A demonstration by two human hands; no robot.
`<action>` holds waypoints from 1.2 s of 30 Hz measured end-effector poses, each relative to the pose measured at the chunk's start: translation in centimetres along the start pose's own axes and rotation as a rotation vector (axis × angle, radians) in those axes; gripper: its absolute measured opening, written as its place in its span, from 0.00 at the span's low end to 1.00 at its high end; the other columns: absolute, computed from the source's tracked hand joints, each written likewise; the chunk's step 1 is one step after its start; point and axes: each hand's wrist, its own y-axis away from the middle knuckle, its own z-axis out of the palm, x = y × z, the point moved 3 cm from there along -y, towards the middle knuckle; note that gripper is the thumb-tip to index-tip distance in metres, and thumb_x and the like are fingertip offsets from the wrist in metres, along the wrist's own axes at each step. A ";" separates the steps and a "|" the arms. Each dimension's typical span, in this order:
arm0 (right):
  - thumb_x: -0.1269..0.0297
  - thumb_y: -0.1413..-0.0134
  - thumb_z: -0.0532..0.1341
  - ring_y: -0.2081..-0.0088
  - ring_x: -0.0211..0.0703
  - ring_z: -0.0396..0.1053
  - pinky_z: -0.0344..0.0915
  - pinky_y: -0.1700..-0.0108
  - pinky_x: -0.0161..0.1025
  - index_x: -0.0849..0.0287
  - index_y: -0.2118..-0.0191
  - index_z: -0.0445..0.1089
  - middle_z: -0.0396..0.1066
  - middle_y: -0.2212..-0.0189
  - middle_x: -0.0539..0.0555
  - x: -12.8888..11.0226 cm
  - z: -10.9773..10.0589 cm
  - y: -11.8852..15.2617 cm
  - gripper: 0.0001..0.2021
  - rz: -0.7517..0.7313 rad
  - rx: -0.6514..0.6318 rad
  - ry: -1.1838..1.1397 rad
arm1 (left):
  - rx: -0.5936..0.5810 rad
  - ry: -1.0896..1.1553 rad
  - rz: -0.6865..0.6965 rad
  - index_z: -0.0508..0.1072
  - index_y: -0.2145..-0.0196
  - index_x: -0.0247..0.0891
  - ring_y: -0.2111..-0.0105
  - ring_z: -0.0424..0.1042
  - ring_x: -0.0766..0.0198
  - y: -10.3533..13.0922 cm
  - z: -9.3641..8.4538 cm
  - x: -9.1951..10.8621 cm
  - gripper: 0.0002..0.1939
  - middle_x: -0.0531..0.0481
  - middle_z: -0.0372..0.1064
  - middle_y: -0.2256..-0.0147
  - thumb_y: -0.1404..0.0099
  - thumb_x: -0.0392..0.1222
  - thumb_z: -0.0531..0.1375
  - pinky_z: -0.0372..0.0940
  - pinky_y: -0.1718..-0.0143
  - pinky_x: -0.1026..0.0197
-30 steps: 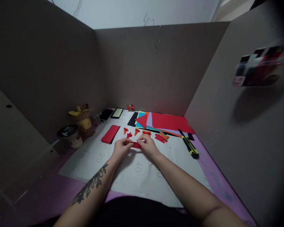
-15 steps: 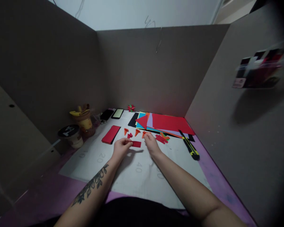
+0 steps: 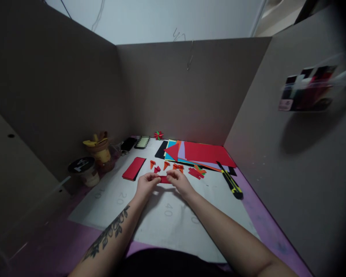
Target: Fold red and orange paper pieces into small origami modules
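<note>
A small red paper strip (image 3: 164,179) is stretched between my two hands, just above the white mat. My left hand (image 3: 147,184) pinches its left end. My right hand (image 3: 181,183) has its fingers closed on the right end. Just beyond them lie folded orange pieces (image 3: 166,165), a small folded red piece (image 3: 157,169) and flat red pieces (image 3: 196,173) beside orange and green ones (image 3: 200,169). A stack of red paper rectangles (image 3: 134,168) lies to the left.
Coloured sheets (image 3: 207,154) lie at the back right, with a yellow-black cutter (image 3: 232,184) beside them. At the left stand a lidded tub (image 3: 88,175) and a tool pot (image 3: 100,152). Two phones (image 3: 128,144) and a paper star (image 3: 158,135) lie at the back.
My right hand has moved from the orange folded pieces to the red strip and closed on its right end. More orange pieces show now. The view has shifted slightly.
</note>
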 end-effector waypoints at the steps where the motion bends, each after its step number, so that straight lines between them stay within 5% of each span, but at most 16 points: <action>1: 0.55 0.58 0.64 0.72 0.39 0.64 0.61 0.68 0.36 0.60 0.66 0.71 0.70 0.73 0.51 0.0 0.5 0.2 0.14 0.017 -0.053 -0.013 | -0.002 -0.005 0.002 0.75 0.74 0.33 0.80 0.64 0.69 0.1 0.1 0.1 0.11 0.53 0.69 0.81 0.56 0.42 0.67 0.57 0.77 0.67; 6: 0.59 0.57 0.62 0.77 0.36 0.59 0.57 0.73 0.34 0.61 0.77 0.69 0.63 0.82 0.47 -0.3 1.3 0.6 0.09 0.051 -0.036 0.019 | -0.039 -0.014 -0.011 0.74 0.75 0.32 0.81 0.64 0.69 0.5 0.4 0.4 0.11 0.53 0.68 0.81 0.56 0.42 0.67 0.56 0.78 0.67; 17: 0.64 0.59 0.61 0.74 0.39 0.62 0.59 0.69 0.36 0.60 0.80 0.68 0.65 0.80 0.49 -0.5 0.9 0.3 0.06 -0.006 0.036 0.099 | -0.162 -0.088 0.089 0.71 0.69 0.33 0.77 0.68 0.67 0.8 1.4 0.1 0.12 0.50 0.71 0.74 0.52 0.41 0.64 0.60 0.76 0.67; 24: 0.70 0.58 0.60 0.71 0.39 0.62 0.58 0.67 0.35 0.59 0.81 0.67 0.65 0.78 0.49 -1.5 0.8 0.3 0.06 -0.217 -0.088 0.398 | -0.104 -0.039 0.067 0.67 0.71 0.35 0.82 0.63 0.71 0.4 0.6 0.5 0.13 0.58 0.65 0.81 0.56 0.37 0.65 0.56 0.79 0.69; 30: 0.70 0.58 0.61 0.74 0.37 0.62 0.57 0.70 0.34 0.59 0.82 0.67 0.64 0.79 0.48 -1.8 0.7 0.6 0.07 -0.141 -0.124 0.315 | -0.149 0.097 -0.044 0.65 0.69 0.35 0.84 0.64 0.69 0.3 0.3 0.4 0.20 0.56 0.67 0.82 0.59 0.41 0.68 0.57 0.80 0.67; 36: 0.68 0.60 0.61 0.76 0.37 0.61 0.57 0.73 0.34 0.59 0.83 0.66 0.63 0.81 0.48 -1.2 0.9 0.8 0.07 -0.014 -0.091 0.169 | -0.144 0.091 0.042 0.65 0.64 0.36 0.84 0.60 0.72 0.4 0.4 0.9 0.18 0.60 0.62 0.83 0.52 0.44 0.64 0.53 0.79 0.69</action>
